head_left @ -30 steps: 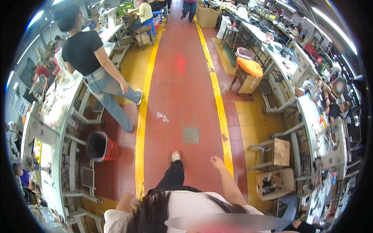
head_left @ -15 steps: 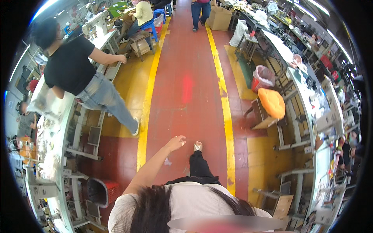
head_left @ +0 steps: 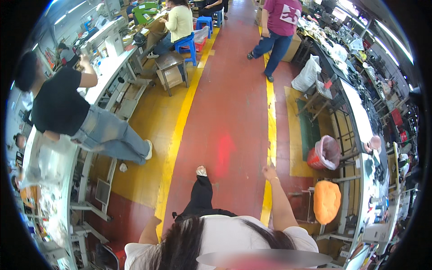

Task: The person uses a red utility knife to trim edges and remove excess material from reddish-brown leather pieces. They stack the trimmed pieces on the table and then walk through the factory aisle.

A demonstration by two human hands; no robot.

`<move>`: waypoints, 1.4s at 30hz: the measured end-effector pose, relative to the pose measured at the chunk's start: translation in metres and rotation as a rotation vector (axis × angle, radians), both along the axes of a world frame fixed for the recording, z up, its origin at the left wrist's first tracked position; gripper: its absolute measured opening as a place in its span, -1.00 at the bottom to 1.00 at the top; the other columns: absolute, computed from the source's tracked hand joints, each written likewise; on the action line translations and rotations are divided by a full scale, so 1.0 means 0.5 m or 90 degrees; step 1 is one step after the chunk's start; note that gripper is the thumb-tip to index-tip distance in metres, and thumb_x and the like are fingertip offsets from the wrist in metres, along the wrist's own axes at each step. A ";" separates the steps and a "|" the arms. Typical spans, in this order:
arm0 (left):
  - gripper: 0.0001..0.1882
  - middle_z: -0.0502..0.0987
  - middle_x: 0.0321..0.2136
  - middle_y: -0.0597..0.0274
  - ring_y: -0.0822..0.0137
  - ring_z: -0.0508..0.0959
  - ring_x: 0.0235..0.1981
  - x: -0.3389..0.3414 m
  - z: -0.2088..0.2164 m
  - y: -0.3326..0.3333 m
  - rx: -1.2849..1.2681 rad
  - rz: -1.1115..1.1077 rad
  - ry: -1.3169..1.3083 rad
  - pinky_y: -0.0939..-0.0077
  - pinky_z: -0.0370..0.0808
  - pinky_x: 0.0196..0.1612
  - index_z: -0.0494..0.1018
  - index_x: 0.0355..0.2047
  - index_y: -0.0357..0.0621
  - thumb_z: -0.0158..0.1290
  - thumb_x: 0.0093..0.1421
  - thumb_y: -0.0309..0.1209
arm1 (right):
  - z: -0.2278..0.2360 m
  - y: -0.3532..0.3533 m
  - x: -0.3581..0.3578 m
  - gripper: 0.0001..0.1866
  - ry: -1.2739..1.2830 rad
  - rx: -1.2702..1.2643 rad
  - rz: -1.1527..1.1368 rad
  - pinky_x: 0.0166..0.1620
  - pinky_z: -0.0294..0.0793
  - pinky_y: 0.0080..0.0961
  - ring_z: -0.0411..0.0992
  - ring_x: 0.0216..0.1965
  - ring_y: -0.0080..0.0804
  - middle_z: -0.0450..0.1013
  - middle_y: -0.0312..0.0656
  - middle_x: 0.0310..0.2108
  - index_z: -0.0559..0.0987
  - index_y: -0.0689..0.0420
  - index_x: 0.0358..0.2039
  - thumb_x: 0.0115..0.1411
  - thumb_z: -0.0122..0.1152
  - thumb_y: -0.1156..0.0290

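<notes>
My right hand point(head_left: 269, 172) is held out in front of me, above the yellow line on the right of the red walkway. Its fingers are loosely curled, and I see nothing in them. Of my left arm point(head_left: 150, 230) only a short stretch shows, low beside my body near the left yellow line; the fingers there cannot be made out. Neither hand touches anything that I can see. One foot point(head_left: 201, 171) in a light open shoe is set forward on the red floor point(head_left: 220, 108).
On the left a person point(head_left: 60, 101) in a black top stands at a long white workbench point(head_left: 101, 81). Ahead, a person point(head_left: 281, 22) in a maroon shirt walks by the right yellow line. Along the right are an orange cushion point(head_left: 327, 202), a red bin point(head_left: 323, 153) and a white sack point(head_left: 307, 74).
I have moved forward along the walkway. My right arm has swung forward into view, and my left has swung back. The person in maroon is closer; the one in black has raised an arm.
</notes>
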State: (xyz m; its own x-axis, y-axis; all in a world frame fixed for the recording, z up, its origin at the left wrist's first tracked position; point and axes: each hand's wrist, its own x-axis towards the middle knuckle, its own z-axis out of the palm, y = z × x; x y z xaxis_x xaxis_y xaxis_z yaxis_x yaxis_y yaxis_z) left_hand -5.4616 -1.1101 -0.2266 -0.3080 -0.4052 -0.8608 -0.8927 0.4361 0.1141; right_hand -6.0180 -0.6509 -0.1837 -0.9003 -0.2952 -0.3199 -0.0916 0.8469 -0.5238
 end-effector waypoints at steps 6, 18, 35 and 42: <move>-0.49 0.56 -0.18 -0.14 -0.07 0.55 -0.11 -0.557 0.020 -0.306 0.018 -0.219 0.031 0.10 0.46 -0.04 0.51 -0.13 -0.26 0.00 0.19 -0.03 | -0.039 -0.273 -0.240 -0.70 -0.052 -0.048 0.000 -0.18 0.52 -0.33 0.53 -0.33 -0.26 0.55 -0.10 -0.28 0.57 0.09 -0.12 0.18 0.16 0.25; -0.50 0.51 -0.02 -0.13 -0.07 0.48 0.05 -1.914 0.096 -0.624 0.048 -0.221 0.444 0.16 0.42 0.10 0.42 0.03 -0.22 0.04 0.17 -0.16 | -0.184 -0.547 -0.684 -0.56 -0.507 0.206 0.056 0.02 0.43 -0.17 0.44 -0.02 -0.07 0.47 0.03 -0.04 0.54 0.13 -0.03 0.17 0.08 0.12; -0.60 0.58 -0.21 -0.13 -0.06 0.56 -0.14 -2.662 -0.033 -1.345 0.049 -0.195 0.093 0.16 0.48 -0.05 0.57 -0.22 -0.20 -0.02 0.14 -0.15 | -0.008 -1.420 -2.242 -0.68 -0.086 -0.082 -0.056 -0.16 0.50 -0.34 0.54 -0.31 -0.30 0.56 -0.13 -0.33 0.56 0.13 -0.16 0.20 0.11 0.19; -0.59 0.54 -0.12 -0.16 -0.07 0.52 -0.05 -3.542 0.062 -1.469 -0.035 -0.286 0.342 0.10 0.44 0.01 0.55 -0.20 -0.23 -0.01 0.13 -0.15 | -0.108 -1.235 -2.338 -0.66 -0.481 0.207 0.043 -0.14 0.48 -0.17 0.50 -0.19 0.00 0.52 0.07 -0.18 0.61 0.19 -0.23 0.20 0.06 0.19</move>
State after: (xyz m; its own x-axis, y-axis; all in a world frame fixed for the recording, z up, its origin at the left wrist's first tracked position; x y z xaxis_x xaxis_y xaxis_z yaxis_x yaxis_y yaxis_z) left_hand -7.2326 -1.8445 -0.1954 -0.8326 -0.1785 -0.5243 -0.4514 0.7671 0.4557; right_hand -7.1872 -1.2682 -0.2377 -0.3918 -0.1296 -0.9109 0.1307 0.9721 -0.1945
